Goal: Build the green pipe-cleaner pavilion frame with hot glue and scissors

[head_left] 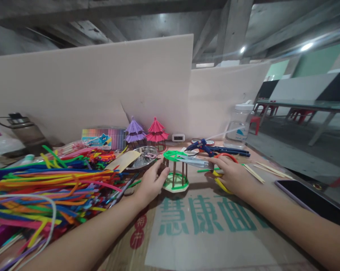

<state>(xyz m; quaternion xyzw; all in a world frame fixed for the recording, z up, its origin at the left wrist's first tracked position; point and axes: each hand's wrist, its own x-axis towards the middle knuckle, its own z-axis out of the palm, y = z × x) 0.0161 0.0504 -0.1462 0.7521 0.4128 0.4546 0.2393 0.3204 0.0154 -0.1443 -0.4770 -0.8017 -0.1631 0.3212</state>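
My left hand is closed on the near left side of a small pavilion frame. The frame stands upright, with brown posts between a pale green-edged base and a bright green top ring. In my right hand is a pair of scissors with yellow and orange handles. Their blades point left and reach the green ring at the top of the frame. Whether the blade tips touch the ring or pass in front of it I cannot tell.
Colourful pipe cleaners cover the left side. Behind stand a purple pavilion, a pink pavilion, a metal bowl and a blue glue gun. To the right are a water jug, wooden sticks and a phone.
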